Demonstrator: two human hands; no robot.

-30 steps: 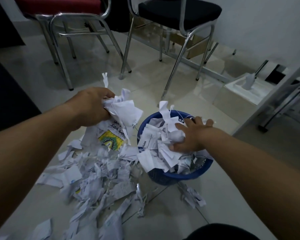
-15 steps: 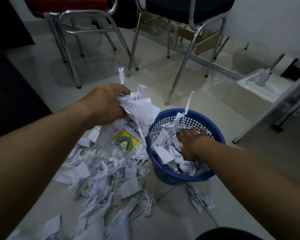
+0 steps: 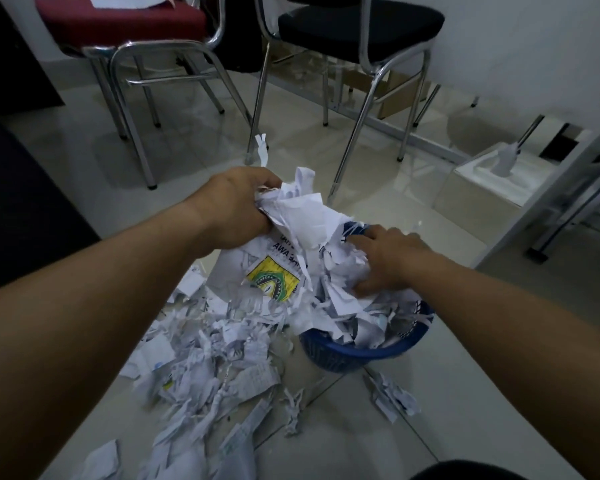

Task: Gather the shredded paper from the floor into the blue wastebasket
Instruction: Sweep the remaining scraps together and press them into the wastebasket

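Most of the paper is not in yet: pile [image 3: 215, 348] sits on the floor left of the basket [image 3: 361, 353], reaching its left wall and running toward the camera.

Left hand [image 3: 236, 209] is clamped on a wad [image 3: 305, 216], held above the basket's left rim. Logo sheet [image 3: 274, 277] hangs from the wad, outside the rim, over the pile.

Basket is heaped above its rim, with shreds draped over the near edge. Right hand [image 3: 388, 261] lies palm down on the heap inside the basket, fingers extended, gripping nothing that I can see. Looks like tamping.

Few scraps [image 3: 392, 396] lie on the floor near the basket's right front, apart from it.

Step in hand, my read: dump the wad, then compact.
- Carry the wad right until the hanging sheet clears the left rim. Released where it is, the logo sheet likely lands on the pile.
- Right hand pushes the heap down first to make room, then slides out toward the far rim so the wad drops into the hollow, not onto the knuckles.
- Press straight down. Basket looks like light mesh plastic on glossy tile; a sideways shove could tip it or make it skate.
- After release, left hand presses too and tucks the draped shreds inside the rim.
- Basket looks near capacity against what the pile holds. Without hard compaction I doubt it all fits.
- Take the scraps right of the basket last.
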